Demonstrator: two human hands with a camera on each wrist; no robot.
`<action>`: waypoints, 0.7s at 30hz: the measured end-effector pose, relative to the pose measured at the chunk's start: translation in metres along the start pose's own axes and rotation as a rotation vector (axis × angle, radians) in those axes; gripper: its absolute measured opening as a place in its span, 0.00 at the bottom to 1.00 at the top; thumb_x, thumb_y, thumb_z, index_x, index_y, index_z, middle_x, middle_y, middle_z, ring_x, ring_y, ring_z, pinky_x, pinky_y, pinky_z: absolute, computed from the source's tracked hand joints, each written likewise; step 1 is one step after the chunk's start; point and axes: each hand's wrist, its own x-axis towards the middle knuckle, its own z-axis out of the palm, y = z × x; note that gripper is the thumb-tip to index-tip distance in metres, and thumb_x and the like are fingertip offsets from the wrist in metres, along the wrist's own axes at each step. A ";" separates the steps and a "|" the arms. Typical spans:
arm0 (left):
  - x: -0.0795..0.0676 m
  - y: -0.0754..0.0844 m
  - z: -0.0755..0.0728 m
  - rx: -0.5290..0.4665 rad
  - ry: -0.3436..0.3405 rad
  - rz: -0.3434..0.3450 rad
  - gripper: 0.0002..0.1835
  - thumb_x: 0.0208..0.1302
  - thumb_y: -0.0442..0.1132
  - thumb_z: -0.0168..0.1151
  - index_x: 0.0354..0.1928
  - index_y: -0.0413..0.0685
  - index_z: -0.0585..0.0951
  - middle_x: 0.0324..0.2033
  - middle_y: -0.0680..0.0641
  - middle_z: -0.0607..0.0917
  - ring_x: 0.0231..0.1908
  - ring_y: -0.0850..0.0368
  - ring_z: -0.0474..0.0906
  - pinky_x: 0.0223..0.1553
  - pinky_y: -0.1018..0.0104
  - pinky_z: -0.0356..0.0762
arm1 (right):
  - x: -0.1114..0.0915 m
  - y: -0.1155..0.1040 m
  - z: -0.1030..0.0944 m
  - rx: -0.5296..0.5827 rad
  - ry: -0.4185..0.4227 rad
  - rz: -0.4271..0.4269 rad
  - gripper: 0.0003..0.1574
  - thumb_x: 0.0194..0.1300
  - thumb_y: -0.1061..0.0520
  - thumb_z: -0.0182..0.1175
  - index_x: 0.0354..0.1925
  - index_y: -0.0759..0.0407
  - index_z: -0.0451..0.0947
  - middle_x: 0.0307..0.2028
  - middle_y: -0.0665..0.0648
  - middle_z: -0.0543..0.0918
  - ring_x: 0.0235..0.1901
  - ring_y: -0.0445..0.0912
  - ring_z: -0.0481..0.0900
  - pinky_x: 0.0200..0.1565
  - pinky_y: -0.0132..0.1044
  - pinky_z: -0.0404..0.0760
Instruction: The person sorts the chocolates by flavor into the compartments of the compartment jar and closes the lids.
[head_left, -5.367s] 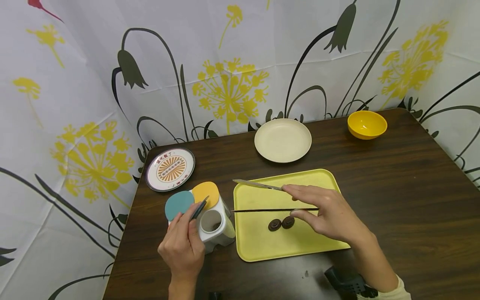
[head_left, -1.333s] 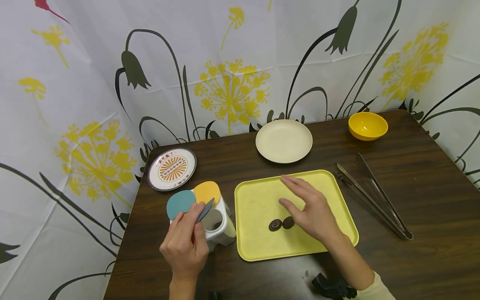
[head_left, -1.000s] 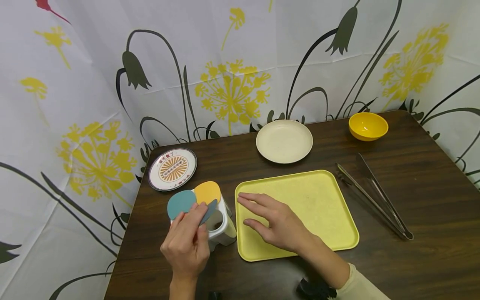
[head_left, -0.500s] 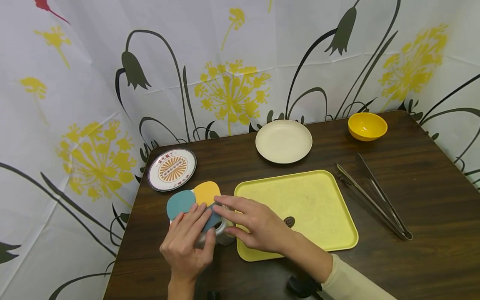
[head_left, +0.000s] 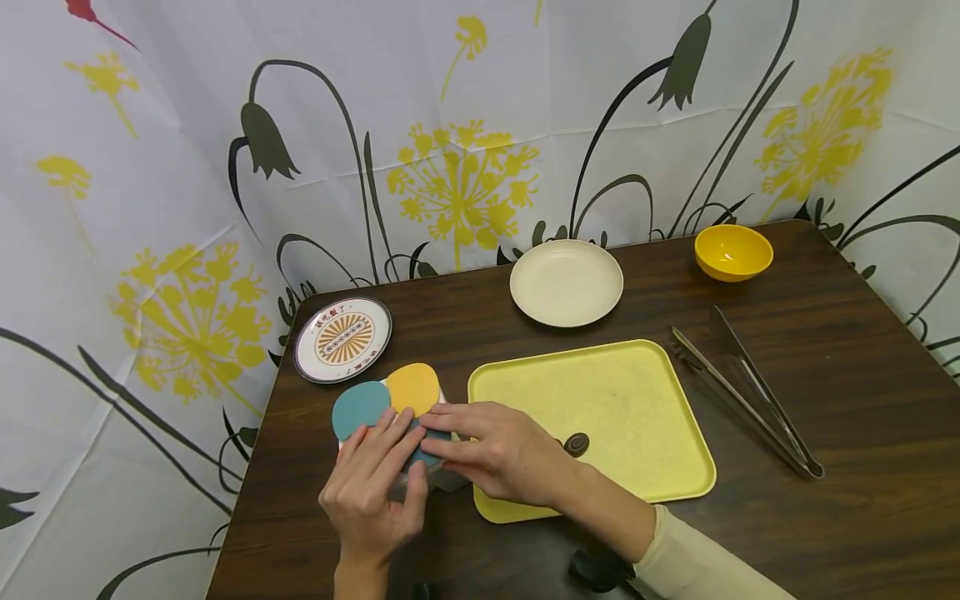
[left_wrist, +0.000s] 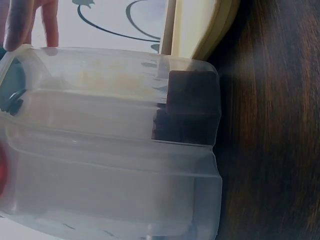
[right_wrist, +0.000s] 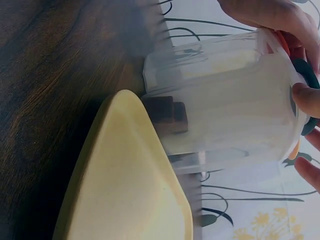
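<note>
A clear storage box [left_wrist: 100, 165] with several compartments stands at the tray's left side. Dark brown blocks [left_wrist: 192, 95] sit at the bottom of one compartment. My left hand [head_left: 371, 492] lies with extended fingers over its lids. The straight fingers of my right hand [head_left: 498, 446] press on the dark blue lid [head_left: 432, 450], now down over the opening. The teal lid [head_left: 362, 408] and the yellow lid [head_left: 414, 388] are down too; a red one is mostly under my left hand. On the yellow tray [head_left: 630, 400] is a dark brown swirled disc [head_left: 577, 444], another mostly hidden behind my right hand.
Metal tongs [head_left: 757, 400] lie spread on the table right of the tray. Behind the tray is a cream plate [head_left: 566, 283], with a yellow bowl [head_left: 733, 252] at the back right. A patterned plate [head_left: 342, 340] sits at the back left. A patterned curtain hangs behind.
My right hand set the tongs down right of the tray, then moved left to the box. The dark blue lid, earlier held up by my left hand, has swung down over the opening.
</note>
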 end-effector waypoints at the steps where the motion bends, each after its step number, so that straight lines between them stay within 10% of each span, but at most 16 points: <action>1: 0.000 0.000 0.000 0.001 -0.002 -0.007 0.17 0.61 0.44 0.55 0.37 0.42 0.89 0.40 0.44 0.89 0.41 0.43 0.86 0.51 0.50 0.77 | 0.000 0.000 0.000 -0.005 0.002 -0.003 0.25 0.58 0.58 0.71 0.56 0.56 0.82 0.60 0.56 0.79 0.64 0.47 0.72 0.64 0.38 0.67; 21: 0.002 0.002 0.003 -0.038 0.053 -0.057 0.15 0.49 0.29 0.50 0.27 0.40 0.88 0.35 0.44 0.89 0.38 0.44 0.87 0.51 0.54 0.77 | 0.000 -0.001 0.003 -0.213 0.022 -0.043 0.23 0.60 0.60 0.68 0.54 0.49 0.84 0.56 0.51 0.82 0.61 0.46 0.75 0.56 0.36 0.75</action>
